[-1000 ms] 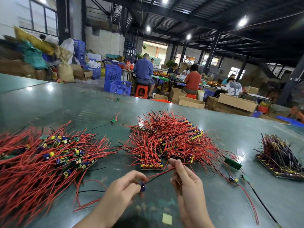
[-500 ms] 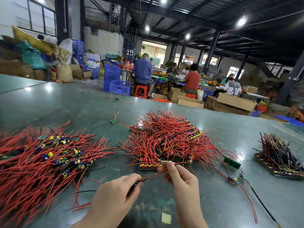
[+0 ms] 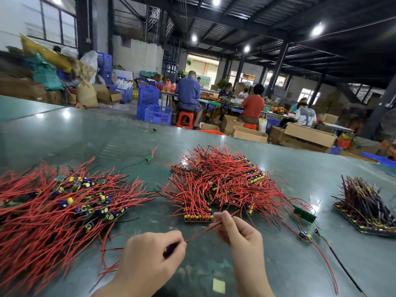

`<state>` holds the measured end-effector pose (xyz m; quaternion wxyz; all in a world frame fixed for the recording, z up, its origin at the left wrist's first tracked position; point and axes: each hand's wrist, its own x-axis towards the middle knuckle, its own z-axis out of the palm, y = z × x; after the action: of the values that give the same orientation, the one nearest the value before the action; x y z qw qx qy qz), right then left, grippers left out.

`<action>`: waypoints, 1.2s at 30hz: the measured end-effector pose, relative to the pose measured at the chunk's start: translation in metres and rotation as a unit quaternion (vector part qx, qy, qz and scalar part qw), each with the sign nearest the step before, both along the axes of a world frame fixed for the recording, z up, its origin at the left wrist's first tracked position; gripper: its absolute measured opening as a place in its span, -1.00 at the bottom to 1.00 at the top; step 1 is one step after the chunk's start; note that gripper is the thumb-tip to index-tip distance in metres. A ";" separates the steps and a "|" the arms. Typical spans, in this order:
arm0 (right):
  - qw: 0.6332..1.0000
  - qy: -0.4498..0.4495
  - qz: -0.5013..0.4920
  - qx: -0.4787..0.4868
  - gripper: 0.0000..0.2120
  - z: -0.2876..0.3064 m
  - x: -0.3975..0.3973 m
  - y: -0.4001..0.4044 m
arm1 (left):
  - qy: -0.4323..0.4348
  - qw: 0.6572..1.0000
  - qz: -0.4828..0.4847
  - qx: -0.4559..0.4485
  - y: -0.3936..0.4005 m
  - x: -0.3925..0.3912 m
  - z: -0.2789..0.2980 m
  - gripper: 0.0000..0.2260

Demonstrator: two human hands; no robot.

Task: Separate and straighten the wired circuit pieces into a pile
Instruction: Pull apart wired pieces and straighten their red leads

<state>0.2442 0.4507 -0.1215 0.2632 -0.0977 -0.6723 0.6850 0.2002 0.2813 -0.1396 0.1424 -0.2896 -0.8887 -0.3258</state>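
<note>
My left hand (image 3: pixel 147 262) grips one small wired circuit piece (image 3: pixel 170 249) by its board end. Its red wire (image 3: pixel 201 231) runs taut up and to the right into the pinched fingers of my right hand (image 3: pixel 240 234). Both hands hover low over the green table (image 3: pixel 278 264) near its front edge. Directly behind them lies a tangled heap of red-wired boards (image 3: pixel 222 183), with a joined strip of boards (image 3: pixel 198 217) at its near side. A large spread pile of separated pieces (image 3: pixel 53 213) with red wires covers the left side.
A panel of dark-wired boards (image 3: pixel 368 206) sits at the right. Loose pieces lie near it: a green board (image 3: pixel 304 214) and a piece with long red and black wires (image 3: pixel 325 262). A yellow paper scrap (image 3: pixel 219 286) lies by my right wrist. People work at benches beyond the table.
My left hand has closed around the circuit piece and drawn left, while my right hand slid along the red wire, pulling it straight and taut.
</note>
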 end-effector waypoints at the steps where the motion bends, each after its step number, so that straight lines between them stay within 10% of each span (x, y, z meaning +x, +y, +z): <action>1: 0.999 0.006 0.039 -0.025 -0.84 0.002 0.000 -0.001 | -0.058 0.995 -0.035 0.070 -0.001 -0.002 0.000 -0.71; 5: 0.992 0.012 0.129 -0.010 -0.90 0.004 0.001 -0.007 | -0.252 0.905 -0.193 0.283 -0.003 -0.010 0.006 -0.71; 10: 0.989 0.013 0.146 0.029 -0.79 0.005 0.003 -0.017 | -0.253 0.910 -0.201 0.258 0.000 -0.008 0.002 -0.71; 16: 0.998 -0.001 0.050 -0.024 -0.85 -0.002 0.000 -0.023 | -0.009 0.996 0.029 0.089 -0.001 0.003 0.005 -0.65; 26: 0.971 -0.039 0.075 -0.222 -0.91 0.000 -0.002 -0.013 | 0.252 0.966 0.057 -0.002 0.002 -0.009 -0.003 -0.71; 36: 0.987 -0.045 0.087 -0.124 -0.73 0.008 0.002 -0.002 | 0.278 0.955 0.085 -0.051 -0.002 -0.014 -0.007 -0.68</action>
<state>0.2462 0.4486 -0.1139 0.1576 -0.1014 -0.5989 0.7786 0.1862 0.2795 -0.1466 0.3963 -0.2989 -0.8507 -0.1728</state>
